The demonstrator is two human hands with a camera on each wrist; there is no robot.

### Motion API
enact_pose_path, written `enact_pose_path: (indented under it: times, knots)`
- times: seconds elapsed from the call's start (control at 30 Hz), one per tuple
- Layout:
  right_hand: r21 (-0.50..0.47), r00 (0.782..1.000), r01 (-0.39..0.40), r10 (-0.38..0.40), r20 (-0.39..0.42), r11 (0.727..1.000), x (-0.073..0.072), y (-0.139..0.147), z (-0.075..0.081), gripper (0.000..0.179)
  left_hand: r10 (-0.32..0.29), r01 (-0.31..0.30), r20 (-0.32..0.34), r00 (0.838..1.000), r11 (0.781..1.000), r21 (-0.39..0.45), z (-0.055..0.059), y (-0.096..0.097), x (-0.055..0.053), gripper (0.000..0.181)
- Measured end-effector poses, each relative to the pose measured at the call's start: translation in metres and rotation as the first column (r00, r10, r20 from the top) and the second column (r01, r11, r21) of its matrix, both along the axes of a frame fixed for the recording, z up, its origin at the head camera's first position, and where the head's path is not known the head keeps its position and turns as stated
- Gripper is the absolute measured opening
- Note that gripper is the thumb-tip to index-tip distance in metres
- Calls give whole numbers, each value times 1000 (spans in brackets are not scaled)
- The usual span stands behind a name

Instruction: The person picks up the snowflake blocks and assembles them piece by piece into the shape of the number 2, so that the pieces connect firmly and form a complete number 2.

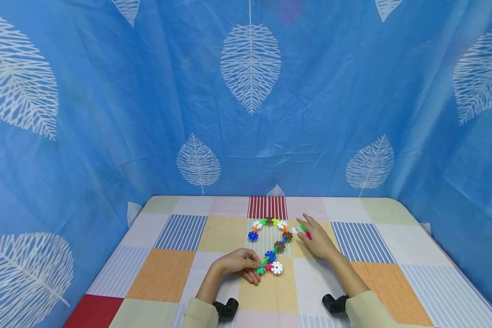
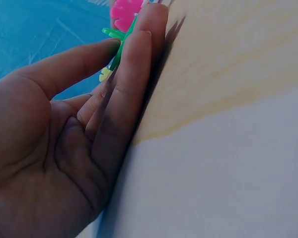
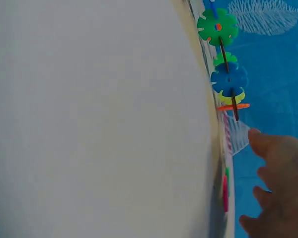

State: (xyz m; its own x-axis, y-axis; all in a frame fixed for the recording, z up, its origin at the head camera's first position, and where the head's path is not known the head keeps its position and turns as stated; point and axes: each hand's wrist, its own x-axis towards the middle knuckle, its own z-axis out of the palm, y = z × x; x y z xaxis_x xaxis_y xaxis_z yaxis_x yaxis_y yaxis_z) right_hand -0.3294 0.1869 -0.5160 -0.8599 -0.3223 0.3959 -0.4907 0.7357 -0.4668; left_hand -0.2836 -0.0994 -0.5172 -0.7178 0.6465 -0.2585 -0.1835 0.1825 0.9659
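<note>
A chain of interlocking plastic snowflake discs (image 1: 279, 247) in several colours curves over the cloth like a figure 2. At its lower end my left hand (image 1: 241, 264) pinches a green snowflake disc (image 2: 120, 49) between thumb and fingers, the back of the fingers close to the cloth. A pink disc (image 2: 125, 14) joins on just beyond, with a white disc (image 1: 276, 268) at the tip. My right hand (image 1: 316, 239) has its fingers spread right of the chain. Beneath and beside it lie a white disc (image 1: 296, 230), a green one and a pink disc (image 3: 225, 193), partly hidden.
A patchwork-patterned cloth (image 1: 164, 275) covers the table. Blue curtains (image 1: 311, 114) with white leaf prints enclose its back and sides. Black straps with camera mounts (image 1: 227, 309) sit on both wrists.
</note>
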Motion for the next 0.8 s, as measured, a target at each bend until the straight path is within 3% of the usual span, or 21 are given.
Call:
enact_pose_path:
  times: [0.1,0.17,0.33,0.43,0.5,0.6,0.8]
  knots:
    - [79,991,-104,97,92,991,-2,2,-9,47,1,-1,0,1000,1000,-1,-1,0,1,12]
    - [118,984,-137,121,128,984,1,3,-14,47,2,-2,-2,1000,1000,-5,0,0,1,12]
    - [122,989,-109,96,113,986,15,17,-18,47,-8,7,-27,1000,999,-38,7,1,3,16]
    - [49,993,-86,81,88,995,26,31,-18,41,29,-42,-125,992,994,-104,13,3,3,16]
    - [-1,996,-61,61,63,998,33,39,-18,35,75,-114,-236,969,981,-157,16,4,3,17]
    - [-62,1000,-1,3,20,998,40,46,-18,30,99,-196,-402,910,958,-208,18,8,2,25]
    - [-138,996,79,-84,-26,987,49,39,-14,38,-39,-174,-625,780,945,-275,10,19,6,51]
